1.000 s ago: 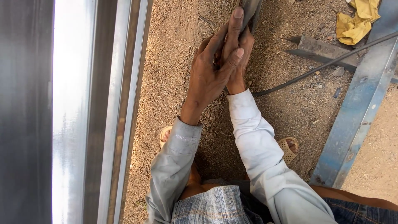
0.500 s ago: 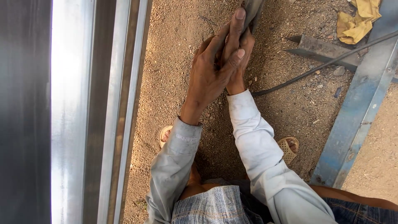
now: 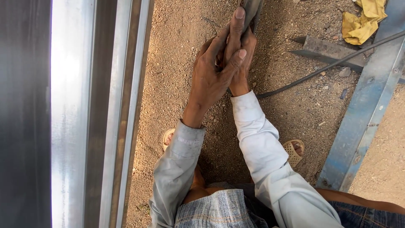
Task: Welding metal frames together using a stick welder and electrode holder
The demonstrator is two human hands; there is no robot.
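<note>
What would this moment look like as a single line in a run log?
left hand: wrapped over right hand | right hand: gripping dark metal bar | ground: sandy soil | nearby: black cable, blue steel beam, yellow rag

Gravelly dirt ground carries a black cable, yellow rag, blue beam.

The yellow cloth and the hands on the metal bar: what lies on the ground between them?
In the head view, between the yellow cloth and the hands lies a dark metal piece on gravelly sand, crossed by a black cable.
</note>
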